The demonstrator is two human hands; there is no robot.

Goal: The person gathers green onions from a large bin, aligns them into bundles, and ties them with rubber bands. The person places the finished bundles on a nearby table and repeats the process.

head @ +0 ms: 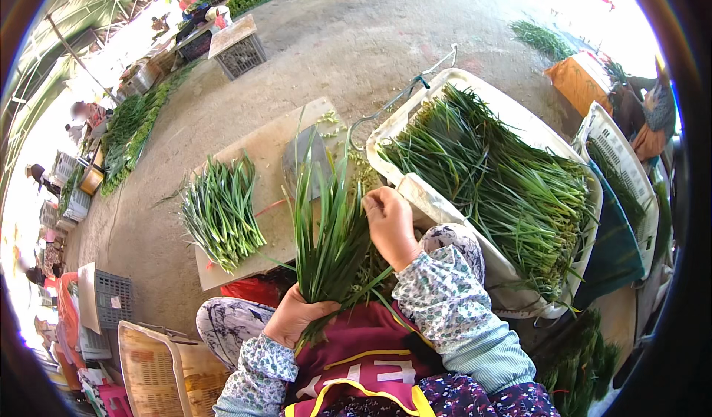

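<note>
My left hand (300, 314) grips the lower part of a loose bunch of garlic chives (328, 250) above my lap. The long leaves fan upward, away from me. My right hand (389, 225) is beside the bunch's right edge, thumb and fingers pinched together; whether a leaf is between them is hard to see. A second chive bundle (225, 214) lies on the board (283, 233) to the left. Behind the held leaves, a flat grey piece (303, 164) rests on that board, partly hidden. A white plastic crate (439, 203) full of chives (495, 183) stands at my right.
A metal hook rod (389, 103) leans at the crate's far corner. Another white crate (626, 167) stands farther right. At lower left is a yellowed basket (150, 367). Chive trimmings (361, 172) litter the board. People work along the left among greens (133, 122).
</note>
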